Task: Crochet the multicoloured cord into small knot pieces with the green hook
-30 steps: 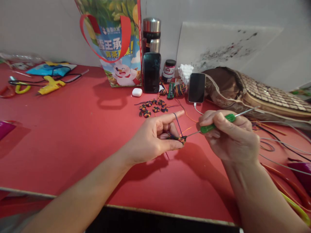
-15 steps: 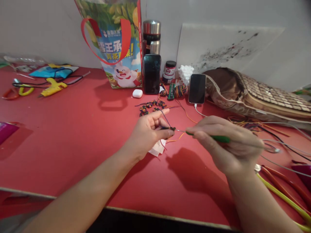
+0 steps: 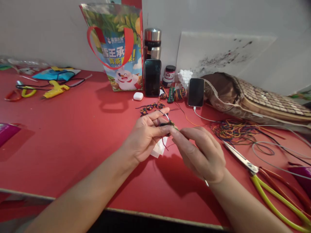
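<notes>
Between thumb and fingers, my left hand [image 3: 147, 134] pinches a small dark multicoloured crochet piece [image 3: 171, 124], its forefinger stretched out with yarn over it. My right hand [image 3: 202, 150] is closed around a crochet hook [image 3: 167, 117] with a green grip mostly hidden by the fingers. The hook's metal tip pokes up past the piece, near the left forefinger, and its tail end shows below the right palm. A short dark red yarn end hangs under the left hand, above a crumpled white paper [image 3: 159, 148]. Behind the hands lie several finished crochet pieces [image 3: 153, 106].
Large scissors [image 3: 252, 169] with red and yellow handles lie at the right, beside tangled yarn [image 3: 234, 131]. Two phones [image 3: 152, 77] stand at the back near a gift bag [image 3: 121, 58], a thermos [image 3: 153, 40] and a yarn ball [image 3: 180, 94]. A yellow glue gun [image 3: 55, 89] lies far left.
My right hand has moved left, up to my left hand. The hook has gone from beside the crochet piece to reaching past it, with its tip now upward. The scissors have come into fuller view.
</notes>
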Tool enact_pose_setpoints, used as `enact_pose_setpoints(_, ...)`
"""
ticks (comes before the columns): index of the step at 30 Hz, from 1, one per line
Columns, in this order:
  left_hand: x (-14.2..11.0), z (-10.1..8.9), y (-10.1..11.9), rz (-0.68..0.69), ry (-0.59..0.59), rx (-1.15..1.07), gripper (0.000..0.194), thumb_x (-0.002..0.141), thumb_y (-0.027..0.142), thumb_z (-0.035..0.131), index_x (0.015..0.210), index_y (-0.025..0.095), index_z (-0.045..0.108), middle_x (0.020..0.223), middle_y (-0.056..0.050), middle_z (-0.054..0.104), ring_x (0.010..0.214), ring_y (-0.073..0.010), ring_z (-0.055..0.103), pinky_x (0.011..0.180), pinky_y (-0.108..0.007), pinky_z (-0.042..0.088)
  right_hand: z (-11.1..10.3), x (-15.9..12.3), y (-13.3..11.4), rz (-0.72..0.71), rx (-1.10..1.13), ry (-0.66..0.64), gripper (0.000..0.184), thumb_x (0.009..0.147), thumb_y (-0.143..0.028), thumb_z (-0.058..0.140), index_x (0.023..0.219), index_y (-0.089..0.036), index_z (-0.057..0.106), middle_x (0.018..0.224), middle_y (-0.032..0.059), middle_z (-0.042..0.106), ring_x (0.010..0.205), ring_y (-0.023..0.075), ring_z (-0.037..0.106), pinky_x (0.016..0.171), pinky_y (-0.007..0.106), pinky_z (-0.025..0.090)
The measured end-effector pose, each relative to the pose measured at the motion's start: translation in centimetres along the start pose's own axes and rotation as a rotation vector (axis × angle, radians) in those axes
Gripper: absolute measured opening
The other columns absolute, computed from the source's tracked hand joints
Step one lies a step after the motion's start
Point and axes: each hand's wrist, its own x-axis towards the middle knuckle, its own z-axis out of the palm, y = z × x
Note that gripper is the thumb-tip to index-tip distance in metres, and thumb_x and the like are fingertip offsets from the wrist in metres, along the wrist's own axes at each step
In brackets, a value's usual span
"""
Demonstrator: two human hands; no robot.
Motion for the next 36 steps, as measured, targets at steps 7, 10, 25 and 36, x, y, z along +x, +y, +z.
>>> enact_pose_setpoints(7, -0.4, 0.3, -0.2, 0.246, 0.016, 0.330, 0.063, 0.072, 0.011, 0.088, 0.133, 0.017, 0.073, 0.076, 0.005, 0.065, 0.069, -0.0086, 0.058, 0.068, -0.022, 0.048, -0.2, 0.5, -0.9, 0.002, -0.088, 0.010, 0.055, 0.095, -0.004, 0.068, 0.148, -0.019, 0.061, 0.092, 0.0111, 0.077, 0.071, 0.0214, 0.067, 0.062, 0.035, 0.054)
enact_pose_setpoints(10, -0.7, 0.4, 0.0, 0.293, 0.033, 0.482, 0.061, 0.078, 0.013, 0.081, 0.137, 0.021, 0.072, 0.076, 0.005, 0.063, 0.068, -0.0103, 0.054, 0.064, -0.024, 0.043, -0.6, 0.7, -1.3, 0.050, -0.025, 0.010, 0.050, 0.093, -0.001, 0.069, 0.141, -0.016, 0.066, 0.091, 0.0119, 0.075, 0.070, 0.0213, 0.066, 0.063, 0.036, 0.056)
enact_pose_setpoints(25, -0.3, -0.5, 0.3, 0.413, -0.027, 0.808, 0.027, 0.082, 0.012, 0.069, 0.104, 0.023, 0.081, 0.082, -0.001, 0.069, 0.077, -0.0161, 0.054, 0.071, -0.030, 0.042, -2.8, 1.6, -1.4, 0.494, 0.373, 0.042, 0.029, 0.093, -0.008, 0.072, 0.106, -0.031, 0.083, 0.086, 0.0049, 0.076, 0.070, 0.0208, 0.070, 0.060, 0.036, 0.056)
enact_pose_setpoints(36, -0.4, -1.1, 0.8, 0.242, -0.266, 0.771, 0.015, 0.080, 0.009, 0.066, 0.070, 0.020, 0.068, 0.096, -0.004, 0.076, 0.081, -0.0164, 0.061, 0.066, -0.029, 0.041, -3.3, 1.7, 0.8, 1.000, 0.926, 0.174, 0.006, 0.085, -0.024, 0.086, 0.083, -0.029, 0.089, 0.073, 0.0050, 0.079, 0.059, 0.0184, 0.067, 0.049, 0.030, 0.051)
